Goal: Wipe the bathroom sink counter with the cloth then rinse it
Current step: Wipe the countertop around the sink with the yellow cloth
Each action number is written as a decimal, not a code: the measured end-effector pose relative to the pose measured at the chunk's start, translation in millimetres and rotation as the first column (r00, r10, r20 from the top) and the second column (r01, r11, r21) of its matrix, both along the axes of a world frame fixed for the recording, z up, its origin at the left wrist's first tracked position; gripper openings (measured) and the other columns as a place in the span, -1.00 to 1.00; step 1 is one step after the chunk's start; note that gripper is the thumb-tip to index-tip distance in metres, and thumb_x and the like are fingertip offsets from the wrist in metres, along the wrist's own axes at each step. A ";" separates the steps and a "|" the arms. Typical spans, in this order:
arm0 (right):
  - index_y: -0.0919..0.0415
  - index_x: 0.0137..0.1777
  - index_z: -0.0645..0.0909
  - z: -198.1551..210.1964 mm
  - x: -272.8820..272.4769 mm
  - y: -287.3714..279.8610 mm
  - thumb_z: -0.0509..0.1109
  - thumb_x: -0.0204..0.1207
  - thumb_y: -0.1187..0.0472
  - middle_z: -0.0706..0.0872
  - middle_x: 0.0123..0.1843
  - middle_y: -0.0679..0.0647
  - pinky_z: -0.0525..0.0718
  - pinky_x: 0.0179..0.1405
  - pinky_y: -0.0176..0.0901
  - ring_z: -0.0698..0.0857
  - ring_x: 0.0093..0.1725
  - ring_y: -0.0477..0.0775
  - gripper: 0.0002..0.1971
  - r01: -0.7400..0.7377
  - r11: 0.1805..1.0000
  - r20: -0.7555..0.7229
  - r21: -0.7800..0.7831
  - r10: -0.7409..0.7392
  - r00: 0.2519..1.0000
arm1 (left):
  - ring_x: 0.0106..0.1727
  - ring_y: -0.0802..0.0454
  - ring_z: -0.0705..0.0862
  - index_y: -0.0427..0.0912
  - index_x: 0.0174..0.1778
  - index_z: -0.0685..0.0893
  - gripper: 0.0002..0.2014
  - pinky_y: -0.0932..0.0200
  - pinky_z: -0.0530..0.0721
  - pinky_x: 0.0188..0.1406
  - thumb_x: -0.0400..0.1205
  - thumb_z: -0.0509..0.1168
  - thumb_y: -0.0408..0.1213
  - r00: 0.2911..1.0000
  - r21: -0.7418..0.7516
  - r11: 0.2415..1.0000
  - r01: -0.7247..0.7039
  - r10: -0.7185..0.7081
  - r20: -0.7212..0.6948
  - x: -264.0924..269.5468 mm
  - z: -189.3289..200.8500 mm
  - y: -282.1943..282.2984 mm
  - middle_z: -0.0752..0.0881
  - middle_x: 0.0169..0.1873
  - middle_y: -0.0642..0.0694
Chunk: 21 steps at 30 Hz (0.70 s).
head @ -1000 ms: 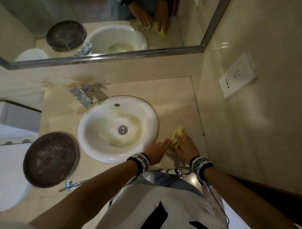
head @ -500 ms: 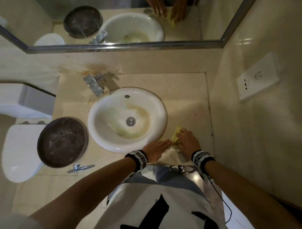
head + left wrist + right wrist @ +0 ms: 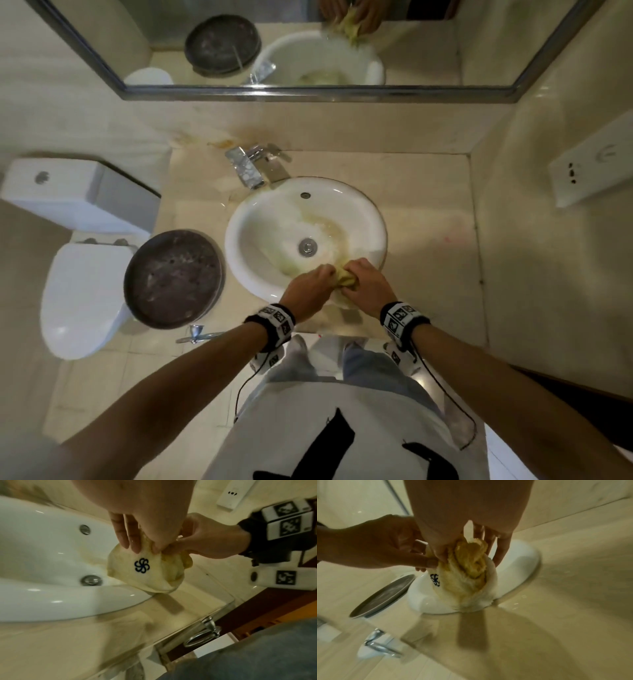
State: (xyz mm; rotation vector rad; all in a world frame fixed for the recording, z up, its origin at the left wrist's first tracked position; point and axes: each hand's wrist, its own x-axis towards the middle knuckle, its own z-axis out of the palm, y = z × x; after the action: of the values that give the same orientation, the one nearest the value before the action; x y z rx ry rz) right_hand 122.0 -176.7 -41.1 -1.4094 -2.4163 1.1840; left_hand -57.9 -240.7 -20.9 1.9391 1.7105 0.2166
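Both hands grasp the bunched cloth (image 3: 344,278) over the sink's (image 3: 260,205) near rim: left hand (image 3: 308,287) pinching, right hand (image 3: 368,286) clutching. Next probably comes rinsing; keeping it over the basin, beneath the tap (image 3: 248,168), avoids drips.

Glossy white ceramic sink (image 3: 363,209); soft yellow terry cloth (image 3: 150,573); shiny chrome faucet (image 3: 248,168).

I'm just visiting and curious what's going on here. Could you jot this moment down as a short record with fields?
place: bathroom counter with a round white sink
cloth: yellow cloth, bunched up, with a blue flower mark
cloth position: over the sink's near rim
left hand: grips the cloth
right hand: grips the cloth
tap: no water seen running
beside sink: dark round plate
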 end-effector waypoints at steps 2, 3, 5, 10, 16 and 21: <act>0.09 0.16 0.56 -7.1 -33.5 -19.8 0.49 0.47 0.05 0.57 0.15 0.04 0.66 -0.03 0.01 0.62 0.04 0.10 -0.69 -0.057 0.998 0.004 -0.010 0.057 0.998 | -0.12 -0.19 0.73 -0.19 0.26 0.50 -0.73 -0.09 0.69 -0.25 0.68 0.31 -0.23 0.998 -0.056 0.998 0.022 -0.025 -0.059 -39.7 -0.9 -16.3 0.68 0.07 -0.14; 0.06 0.17 0.54 -11.2 -51.0 -29.7 0.47 0.48 0.03 0.55 0.16 0.02 0.67 -0.03 0.02 0.61 0.06 0.09 -0.69 -0.078 0.997 0.007 -0.004 0.078 0.997 | -0.10 -0.18 0.72 -0.14 0.27 0.49 -0.72 -0.07 0.68 -0.23 0.68 0.31 -0.21 0.997 -0.080 0.997 0.015 -0.021 -0.075 -59.0 -2.2 -24.9 0.68 0.09 -0.11; 0.02 0.24 0.50 -17.7 -87.2 -50.4 0.44 0.51 0.02 0.54 0.24 0.02 0.69 0.01 0.05 0.58 0.14 0.11 -0.66 -0.114 0.993 -0.004 0.021 0.114 0.993 | -0.08 -0.16 0.70 -0.06 0.26 0.48 -0.74 -0.05 0.67 -0.21 0.66 0.30 -0.19 0.996 -0.097 0.995 -0.014 0.005 -0.094 -96.0 -2.8 -43.3 0.66 0.10 -0.06; 0.12 0.57 0.42 -22.6 -168.4 -94.9 0.35 0.63 0.08 0.53 0.46 0.13 0.72 0.09 0.10 0.56 0.25 0.20 -0.48 -0.171 0.979 -0.042 0.108 0.176 0.983 | -0.10 -0.18 0.69 -0.01 0.19 0.44 -0.77 0.03 0.61 -0.29 0.63 0.26 -0.19 0.979 -0.103 0.992 -0.077 0.055 -0.197 -164.1 3.2 -85.9 0.63 0.09 -0.03; 0.21 0.50 0.55 -35.1 -218.7 -122.0 0.53 0.55 0.22 0.61 0.46 0.21 0.73 0.30 0.02 0.65 0.34 0.19 -0.48 -0.238 0.935 -0.074 0.262 0.265 0.961 | -0.24 -0.18 0.71 0.00 0.30 0.34 -0.81 -0.08 0.69 -0.25 0.77 0.06 -0.18 0.945 -0.187 0.953 -0.240 0.185 -0.270 -198.4 -2.2 -114.2 0.53 0.22 -0.03; 0.18 0.55 0.54 -59.3 -226.9 -121.7 0.46 0.57 0.32 0.54 0.58 0.17 0.49 0.59 0.12 0.50 0.56 0.24 -0.47 -0.433 0.866 0.027 0.251 0.440 0.897 | -0.09 -0.08 0.74 -0.03 0.26 0.33 -0.57 -0.01 0.70 -0.23 0.61 0.41 -0.17 0.932 -0.270 0.954 -0.128 0.023 -0.362 -209.6 -28.4 -124.2 0.61 0.18 -0.03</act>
State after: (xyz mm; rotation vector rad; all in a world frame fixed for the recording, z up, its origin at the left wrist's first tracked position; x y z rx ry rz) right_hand -105.0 -298.4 -100.4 -0.7858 -2.8318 0.9060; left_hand -267.5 -364.9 -49.2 1.7690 1.9202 -0.3640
